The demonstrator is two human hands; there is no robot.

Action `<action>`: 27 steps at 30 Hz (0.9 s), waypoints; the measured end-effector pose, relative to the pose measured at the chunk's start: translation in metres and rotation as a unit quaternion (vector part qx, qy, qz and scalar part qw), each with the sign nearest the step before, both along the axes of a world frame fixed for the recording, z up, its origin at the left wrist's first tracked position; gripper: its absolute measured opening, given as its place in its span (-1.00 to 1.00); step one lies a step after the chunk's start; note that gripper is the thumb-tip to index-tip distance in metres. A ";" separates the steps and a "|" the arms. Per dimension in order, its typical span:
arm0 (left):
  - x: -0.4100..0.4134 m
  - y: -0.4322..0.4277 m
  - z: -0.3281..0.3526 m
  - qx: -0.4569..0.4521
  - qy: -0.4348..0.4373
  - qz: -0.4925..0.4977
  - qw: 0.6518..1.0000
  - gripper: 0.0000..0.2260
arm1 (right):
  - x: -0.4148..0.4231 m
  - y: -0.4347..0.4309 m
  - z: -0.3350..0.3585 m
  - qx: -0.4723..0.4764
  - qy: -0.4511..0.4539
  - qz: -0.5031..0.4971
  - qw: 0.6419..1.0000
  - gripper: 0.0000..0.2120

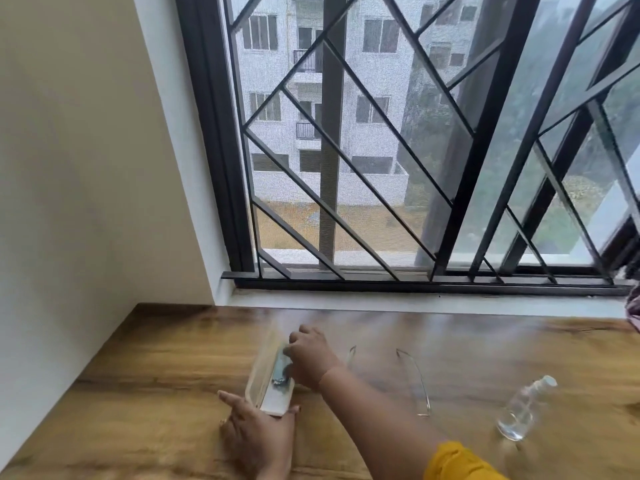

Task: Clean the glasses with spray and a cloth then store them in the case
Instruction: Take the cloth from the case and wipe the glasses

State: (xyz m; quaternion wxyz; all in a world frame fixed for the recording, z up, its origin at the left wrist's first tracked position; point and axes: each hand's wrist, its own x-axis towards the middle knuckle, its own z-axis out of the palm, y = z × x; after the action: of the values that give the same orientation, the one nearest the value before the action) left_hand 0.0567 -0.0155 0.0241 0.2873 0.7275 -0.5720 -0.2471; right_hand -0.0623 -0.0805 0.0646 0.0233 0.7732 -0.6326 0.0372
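Observation:
A cream glasses case [266, 386] lies open on the wooden table [156, 393], with a grey-blue cloth [280, 370] inside it. My left hand [258, 436] holds the near end of the case with spread fingers. My right hand [308, 358] reaches across into the case, fingers closed on the cloth. Thin-framed glasses [414, 379] rest on the table to the right of that hand, arms unfolded. A clear spray bottle [524, 407] lies tilted further right.
A window with a dark metal grille [346, 168] and its white sill [415, 303] run along the table's far edge. A white wall [86, 202] bounds the left side. Some patterned fabric [633, 306] shows at the right edge.

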 end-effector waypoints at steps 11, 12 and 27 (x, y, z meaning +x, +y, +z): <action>0.000 -0.001 -0.010 -0.036 -0.004 -0.004 0.999 0.29 | 0.014 0.005 0.000 0.018 -0.148 -0.075 0.986 -0.75; 0.000 -0.001 -0.009 -0.050 -0.005 0.001 0.999 0.27 | 0.012 0.005 0.000 -0.008 -0.263 -0.115 0.958 -0.76; -0.003 0.005 -0.015 -0.115 -0.027 0.006 0.993 -0.19 | -0.012 0.016 0.003 -0.023 -0.641 -0.409 0.650 -0.72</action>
State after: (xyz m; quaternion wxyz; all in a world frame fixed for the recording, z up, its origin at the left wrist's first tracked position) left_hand 0.0535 -0.0110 0.0093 0.3553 0.6992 -0.5999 -0.1584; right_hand -0.0738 -0.0646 0.0681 -0.3572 0.2191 -0.7411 0.5245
